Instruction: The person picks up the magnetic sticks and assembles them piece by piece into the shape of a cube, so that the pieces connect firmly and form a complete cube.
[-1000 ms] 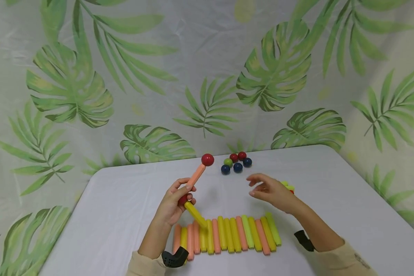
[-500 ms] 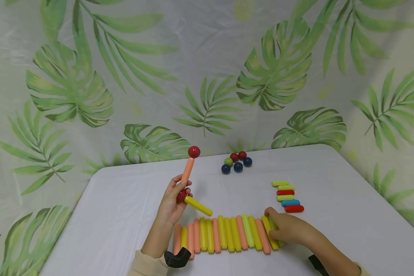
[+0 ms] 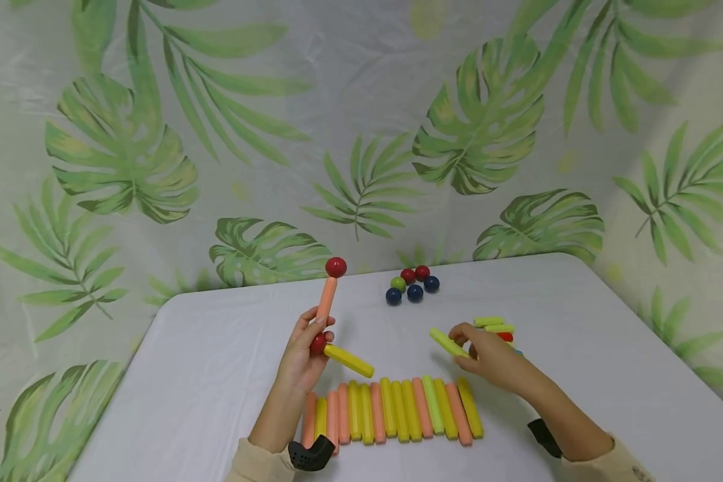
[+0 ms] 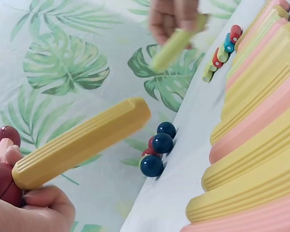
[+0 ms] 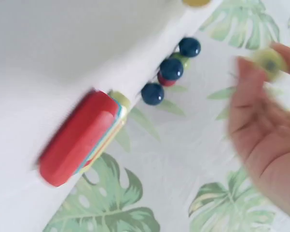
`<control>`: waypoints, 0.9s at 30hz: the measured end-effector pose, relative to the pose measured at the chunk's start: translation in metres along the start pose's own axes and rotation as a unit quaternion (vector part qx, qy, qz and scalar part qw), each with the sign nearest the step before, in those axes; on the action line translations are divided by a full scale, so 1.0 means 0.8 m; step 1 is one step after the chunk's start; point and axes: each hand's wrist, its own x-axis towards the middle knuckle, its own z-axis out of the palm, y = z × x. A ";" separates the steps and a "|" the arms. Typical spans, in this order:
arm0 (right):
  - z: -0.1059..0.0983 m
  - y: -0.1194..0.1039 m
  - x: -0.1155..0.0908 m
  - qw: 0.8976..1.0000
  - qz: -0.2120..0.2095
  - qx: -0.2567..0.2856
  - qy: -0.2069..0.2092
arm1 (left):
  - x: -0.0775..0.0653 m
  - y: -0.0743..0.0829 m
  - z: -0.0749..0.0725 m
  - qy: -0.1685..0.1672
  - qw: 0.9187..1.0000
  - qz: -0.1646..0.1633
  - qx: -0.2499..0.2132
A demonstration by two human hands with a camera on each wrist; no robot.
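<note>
My left hand [image 3: 301, 361] grips a ball-and-rod piece at its lower red ball [image 3: 318, 343]. From that ball a pink rod [image 3: 327, 299] rises to an upper red ball [image 3: 336, 267]. A yellow rod [image 3: 351, 361] juts out from it toward the right, its far end free. Fingers and thumb of my right hand [image 3: 495, 358] pinch a lime-green rod [image 3: 447, 342] near one end, raised above the table. In the right wrist view that lime-green rod [image 5: 270, 64] shows end-on and blurred.
A row of yellow, pink and green rods [image 3: 406, 412] lies along the near side. Several loose balls [image 3: 415, 293], blue, red and green, sit at the back of the white table [image 3: 217, 348]. Short rods [image 3: 489, 321] in green, red and blue lie right, partly behind my right hand.
My right hand went down to the row's right end, took the lime-green rod there and lifted it up and left. My left hand tilted its piece more upright and shifted slightly left.
</note>
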 end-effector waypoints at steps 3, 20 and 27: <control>-0.006 -0.006 0.023 0.995 -0.070 0.058 0.036 | -0.002 -0.001 -0.002 -0.010 0.999 -0.002 0.032; 0.018 -0.053 0.161 0.956 -0.061 0.288 -0.005 | 0.012 -0.019 -0.018 0.040 0.991 -0.029 0.124; 0.037 -0.035 0.181 0.952 -0.047 0.302 -0.016 | 0.019 -0.021 -0.026 0.064 0.986 -0.039 0.147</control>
